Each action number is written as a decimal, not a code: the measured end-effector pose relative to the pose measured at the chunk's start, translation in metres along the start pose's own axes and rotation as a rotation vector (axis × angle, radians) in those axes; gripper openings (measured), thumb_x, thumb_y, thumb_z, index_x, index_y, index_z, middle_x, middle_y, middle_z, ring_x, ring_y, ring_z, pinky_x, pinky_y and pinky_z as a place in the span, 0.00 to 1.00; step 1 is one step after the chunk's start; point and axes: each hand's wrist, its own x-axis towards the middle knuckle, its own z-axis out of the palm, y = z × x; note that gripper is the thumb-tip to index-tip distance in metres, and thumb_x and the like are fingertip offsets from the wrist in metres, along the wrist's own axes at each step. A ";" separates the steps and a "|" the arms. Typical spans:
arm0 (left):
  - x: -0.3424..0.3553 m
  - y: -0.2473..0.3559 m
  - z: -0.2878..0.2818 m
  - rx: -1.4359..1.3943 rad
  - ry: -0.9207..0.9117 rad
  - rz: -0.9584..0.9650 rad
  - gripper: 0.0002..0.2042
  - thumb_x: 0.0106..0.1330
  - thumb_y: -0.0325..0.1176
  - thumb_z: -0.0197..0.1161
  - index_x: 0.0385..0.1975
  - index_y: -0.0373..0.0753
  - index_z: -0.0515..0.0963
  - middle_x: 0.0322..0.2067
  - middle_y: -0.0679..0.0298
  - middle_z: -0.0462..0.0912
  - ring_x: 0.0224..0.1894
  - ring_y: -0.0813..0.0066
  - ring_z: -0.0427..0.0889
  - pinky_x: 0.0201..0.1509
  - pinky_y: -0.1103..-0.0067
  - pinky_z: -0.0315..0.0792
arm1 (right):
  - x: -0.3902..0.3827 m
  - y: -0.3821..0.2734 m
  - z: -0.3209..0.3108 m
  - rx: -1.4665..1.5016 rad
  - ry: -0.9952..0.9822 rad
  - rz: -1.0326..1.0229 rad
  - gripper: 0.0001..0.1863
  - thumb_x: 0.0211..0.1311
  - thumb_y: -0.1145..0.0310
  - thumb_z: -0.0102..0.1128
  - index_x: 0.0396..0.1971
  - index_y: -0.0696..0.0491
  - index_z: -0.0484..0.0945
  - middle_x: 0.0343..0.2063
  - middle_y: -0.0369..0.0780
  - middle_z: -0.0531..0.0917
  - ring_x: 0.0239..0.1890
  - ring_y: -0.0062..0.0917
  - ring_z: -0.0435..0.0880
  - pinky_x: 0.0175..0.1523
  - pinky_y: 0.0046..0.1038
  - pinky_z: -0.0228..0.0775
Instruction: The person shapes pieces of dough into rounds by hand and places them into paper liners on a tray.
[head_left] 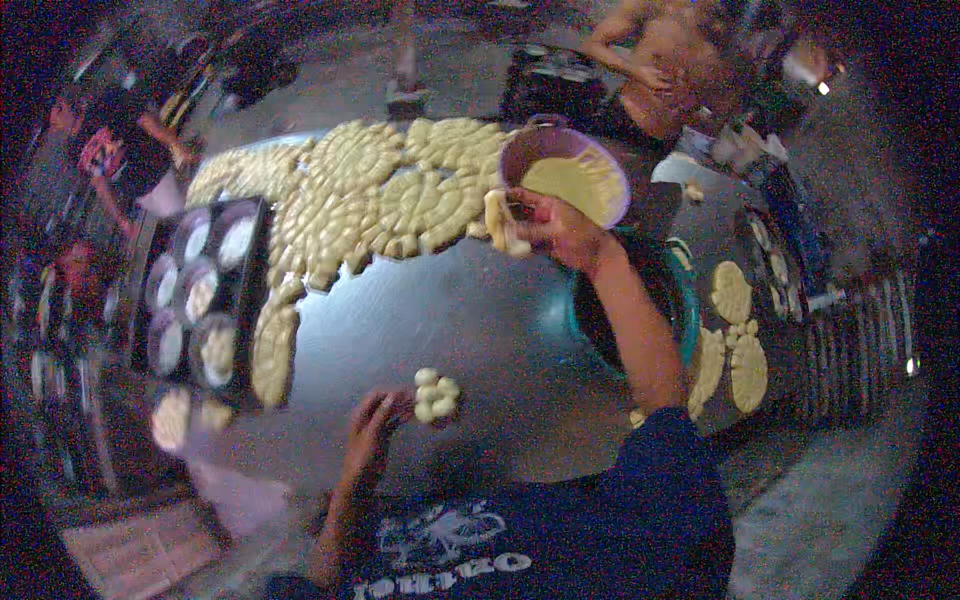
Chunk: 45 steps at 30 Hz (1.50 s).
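My right hand [565,232] is reached far out over the table, its fingers closed on a pale, long piece of dough [498,222]. Just beyond it stands a purple bowl [512,155] with a yellow mass [570,182] inside. Close to my body, my left hand [378,415] is low over the metal tabletop [380,310], fingers apart and slightly bent. Right beside its fingertips sits a small cluster of round dough balls [436,396]; whether they touch is too blurred to tell. Many shaped dough pieces [385,190] lie packed in swirls across the table's far side.
A dark tray [255,240] with round moulds stands at the left. Under my right forearm is a teal-rimmed tub [690,300], dark inside. More dough pieces [748,372] lie at the right. One person [675,60] is beyond the table, another [130,165] at the far left.
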 end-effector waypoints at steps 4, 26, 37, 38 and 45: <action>0.026 0.007 0.033 -0.297 -0.273 -0.144 0.22 0.72 0.45 0.49 0.58 0.35 0.68 0.50 0.58 0.76 0.49 0.67 0.77 0.56 0.71 0.70 | -0.046 0.006 0.132 0.379 0.080 -0.099 0.37 0.55 0.76 0.63 0.65 0.49 0.57 0.53 0.40 0.76 0.52 0.27 0.77 0.57 0.30 0.70; 0.015 0.011 -0.064 -0.588 -0.467 0.043 0.12 0.66 0.38 0.60 0.43 0.41 0.71 0.37 0.66 0.78 0.40 0.74 0.77 0.46 0.76 0.73 | -0.070 0.057 0.310 -0.464 0.538 -0.396 0.15 0.53 0.78 0.65 0.42 0.50 0.82 0.52 0.40 0.77 0.48 0.31 0.80 0.48 0.30 0.79; -0.005 0.038 -0.072 0.205 -0.400 0.192 0.09 0.65 0.30 0.62 0.42 0.35 0.77 0.37 0.65 0.81 0.43 0.76 0.79 0.48 0.80 0.73 | -0.080 0.011 0.314 -0.811 0.464 -0.342 0.15 0.48 0.73 0.69 0.39 0.51 0.81 0.37 0.38 0.83 0.38 0.32 0.84 0.38 0.30 0.80; -0.004 0.040 -0.076 0.270 -0.409 0.183 0.10 0.66 0.32 0.61 0.43 0.35 0.77 0.37 0.64 0.81 0.43 0.76 0.79 0.48 0.80 0.73 | -0.079 0.012 0.304 -0.863 0.385 -0.341 0.14 0.48 0.73 0.69 0.38 0.51 0.81 0.36 0.38 0.83 0.37 0.32 0.84 0.38 0.31 0.80; 0.007 0.033 -0.081 -0.109 -0.376 -0.244 0.15 0.69 0.39 0.58 0.46 0.32 0.75 0.41 0.61 0.81 0.43 0.73 0.80 0.49 0.77 0.75 | -0.073 0.029 0.316 -0.973 0.395 -0.646 0.17 0.47 0.73 0.70 0.40 0.52 0.81 0.35 0.39 0.84 0.38 0.34 0.84 0.43 0.32 0.78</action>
